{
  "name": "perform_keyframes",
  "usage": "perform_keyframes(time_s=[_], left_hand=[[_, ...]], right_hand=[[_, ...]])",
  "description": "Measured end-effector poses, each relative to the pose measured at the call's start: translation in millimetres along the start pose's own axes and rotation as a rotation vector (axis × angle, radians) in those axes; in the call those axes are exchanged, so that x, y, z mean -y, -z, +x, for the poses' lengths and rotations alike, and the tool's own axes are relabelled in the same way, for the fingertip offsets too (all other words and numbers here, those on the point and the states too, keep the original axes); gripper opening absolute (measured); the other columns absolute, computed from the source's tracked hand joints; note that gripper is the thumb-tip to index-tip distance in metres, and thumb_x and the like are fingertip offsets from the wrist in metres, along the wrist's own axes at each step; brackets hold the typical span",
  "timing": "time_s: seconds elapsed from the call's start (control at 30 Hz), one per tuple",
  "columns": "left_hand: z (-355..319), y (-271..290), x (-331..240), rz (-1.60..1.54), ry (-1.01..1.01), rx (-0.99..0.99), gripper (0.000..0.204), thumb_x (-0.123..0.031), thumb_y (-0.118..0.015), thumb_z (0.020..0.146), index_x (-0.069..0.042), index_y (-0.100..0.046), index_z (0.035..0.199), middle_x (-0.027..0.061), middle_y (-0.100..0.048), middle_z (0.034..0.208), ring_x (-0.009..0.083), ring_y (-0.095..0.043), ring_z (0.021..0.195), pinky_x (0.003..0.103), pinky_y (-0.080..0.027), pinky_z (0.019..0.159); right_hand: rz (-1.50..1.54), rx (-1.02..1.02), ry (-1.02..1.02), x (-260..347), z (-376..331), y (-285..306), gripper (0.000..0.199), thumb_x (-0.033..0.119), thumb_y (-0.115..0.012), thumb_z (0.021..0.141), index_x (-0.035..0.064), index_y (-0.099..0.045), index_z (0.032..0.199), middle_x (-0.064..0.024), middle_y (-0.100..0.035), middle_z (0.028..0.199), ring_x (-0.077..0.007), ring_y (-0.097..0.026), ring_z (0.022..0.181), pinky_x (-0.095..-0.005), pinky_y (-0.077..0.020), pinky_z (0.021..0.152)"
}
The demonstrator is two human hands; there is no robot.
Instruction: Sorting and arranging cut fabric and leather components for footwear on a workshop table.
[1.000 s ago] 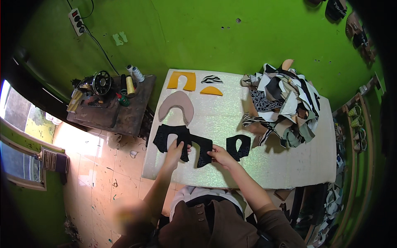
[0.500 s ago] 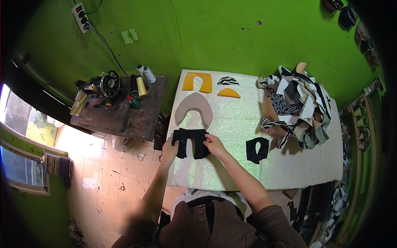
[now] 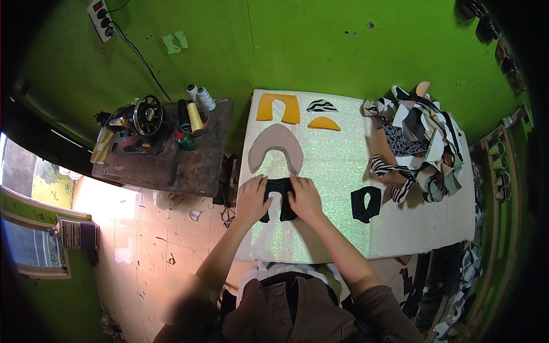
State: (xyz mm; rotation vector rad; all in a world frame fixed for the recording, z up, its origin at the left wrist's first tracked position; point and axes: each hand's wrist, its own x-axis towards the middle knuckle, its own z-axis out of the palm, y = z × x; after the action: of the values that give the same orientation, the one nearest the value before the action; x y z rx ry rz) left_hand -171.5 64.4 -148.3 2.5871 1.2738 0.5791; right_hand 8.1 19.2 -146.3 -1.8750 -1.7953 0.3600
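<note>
A black patterned U-shaped piece [image 3: 279, 185] lies near the left front of the covered table, its open side toward me. My left hand [image 3: 251, 199] rests over its left arm, fingers stretched to the top edge and thumb apart. Over the right arm lies my right hand [image 3: 306, 199], likewise spread with its thumb toward the middle gap. Both palms cover the piece's outer sides. Just beyond sits a stack of beige curved pieces [image 3: 275, 143]. Farther back are yellow U-shaped pieces [image 3: 265, 106], a zebra-striped half-round piece [image 3: 322, 106] and a yellow half-round piece [image 3: 324, 123].
Another black piece with an oval hole [image 3: 359, 210] lies to the right. A heap of fabric scraps [image 3: 409, 143] fills the table's [image 3: 337, 240] right back. On the left, a sewing machine [image 3: 137, 117], thread cones [image 3: 194, 117] and a green bottle [image 3: 186, 141] stand on a dark worktable [image 3: 189, 171].
My hands have gone from pinching the black piece's sides to lying spread over its two arms. The view has shifted slightly.
</note>
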Motion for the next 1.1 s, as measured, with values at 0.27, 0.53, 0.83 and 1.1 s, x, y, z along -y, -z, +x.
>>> perform_keyframes(time_s=[0.27, 0.53, 0.83, 1.1], left_hand=[[25, -11, 15, 0.119, -0.087, 0.202, 0.058, -0.026, -0.074, 0.065, -0.005, -0.053, 0.114, 0.0088, -0.052, 0.108, 0.0254, -0.049, 0.105, 0.038, -0.036, 0.092], [31, -7, 18, 0.167, -0.115, 0.221, 0.043, -0.030, -0.073, 0.065, -0.007, -0.058, 0.098, 0.0072, -0.053, 0.096, 0.0230, -0.051, 0.096, 0.037, -0.039, 0.081], [29, -14, 15, 0.195, -0.049, 0.319, 0.049, -0.024, -0.070, 0.065, -0.004, -0.055, 0.107, 0.0102, -0.053, 0.104, 0.0254, -0.050, 0.101, 0.038, -0.038, 0.086], [-4, -20, 5, 0.252, -0.162, 0.153, 0.065, -0.035, -0.059, 0.078, -0.006, -0.041, 0.133, 0.0104, -0.038, 0.139, 0.0252, -0.035, 0.128, 0.043, -0.025, 0.105]], right_hand=[[-0.198, -0.022, 0.370, 1, 21, -32, 0.046, 0.019, -0.065, 0.073, 0.0036, -0.053, 0.114, -0.0096, -0.055, 0.105, -0.0242, -0.052, 0.103, -0.0382, -0.0388, 0.092], [-0.267, 0.093, 0.309, -4, 27, -21, 0.033, 0.024, -0.069, 0.068, 0.0065, -0.058, 0.095, -0.0063, -0.056, 0.090, -0.0224, -0.055, 0.088, -0.0371, -0.0414, 0.084], [-0.219, 0.143, 0.223, -1, 20, -16, 0.046, 0.026, -0.067, 0.072, 0.0053, -0.053, 0.110, -0.0094, -0.054, 0.101, -0.0252, -0.053, 0.099, -0.0371, -0.0413, 0.087], [-0.184, 0.026, 0.275, 2, -12, -35, 0.057, 0.024, -0.054, 0.080, 0.0015, -0.042, 0.130, -0.0132, -0.041, 0.136, -0.0249, -0.039, 0.126, -0.0434, -0.0294, 0.105]])
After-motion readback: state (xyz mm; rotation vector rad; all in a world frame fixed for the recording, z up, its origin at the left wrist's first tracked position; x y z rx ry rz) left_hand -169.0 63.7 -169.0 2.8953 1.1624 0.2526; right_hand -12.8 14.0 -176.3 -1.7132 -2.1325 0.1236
